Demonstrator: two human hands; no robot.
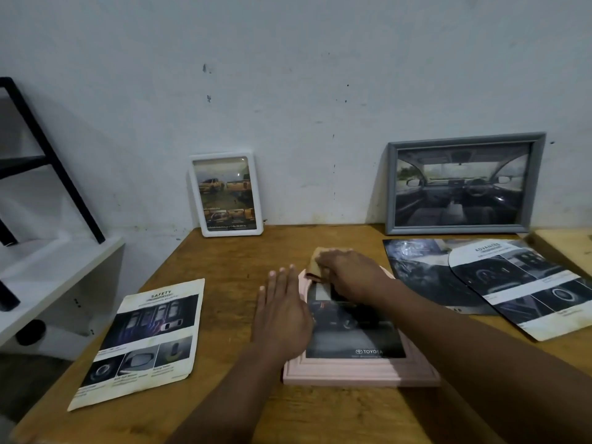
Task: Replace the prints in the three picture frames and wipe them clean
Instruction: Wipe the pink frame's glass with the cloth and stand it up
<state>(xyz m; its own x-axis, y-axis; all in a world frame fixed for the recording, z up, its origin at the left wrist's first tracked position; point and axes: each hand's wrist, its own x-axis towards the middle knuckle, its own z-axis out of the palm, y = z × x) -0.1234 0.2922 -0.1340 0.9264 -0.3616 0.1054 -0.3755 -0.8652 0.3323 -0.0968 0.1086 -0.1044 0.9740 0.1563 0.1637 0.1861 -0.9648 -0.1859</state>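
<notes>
A pink picture frame [358, 370] lies flat on the wooden table [224, 257], holding a dark car print with a Toyota logo. My left hand [282, 315] presses flat on the frame's left edge, fingers straight. My right hand [349, 274] holds a tan cloth [317, 262] against the frame's far end. A white frame [226, 193] with a pickup print leans on the wall at the back. Against the wall at the right leans a grey frame [464, 184] with a car-interior print.
A loose "Safety" print [144, 341] lies at the table's left. Two overlapping prints [499, 280] lie at the right. A wooden board [570, 245] sits at the far right edge. A white shelf [57, 274] with black legs stands left of the table.
</notes>
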